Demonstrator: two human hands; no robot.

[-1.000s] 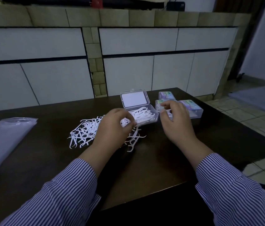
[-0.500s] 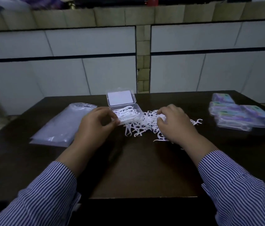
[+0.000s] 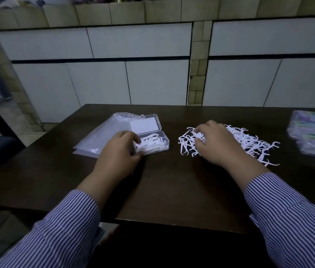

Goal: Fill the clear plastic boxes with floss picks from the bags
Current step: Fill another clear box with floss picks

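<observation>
Left hand (image 3: 118, 151) fingers gripping the open box (image 3: 153, 145), part-filled, lying on the bags (image 3: 98, 138). Right hand (image 3: 216, 144) fingers curling into the picks (image 3: 249, 142) loose on the table (image 3: 172, 190). Filled boxes (image 3: 313, 138) stacking far right; most picks left.

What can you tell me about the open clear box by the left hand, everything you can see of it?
The clear plastic box is small, rectangular and transparent, its hinged lid swung open and tilted back, with a white panel on it. White floss picks lie inside the tray, partly filling it. It sits on the dark table, its far side overlapping a clear plastic bag. The left hand holds its near left corner.
</observation>
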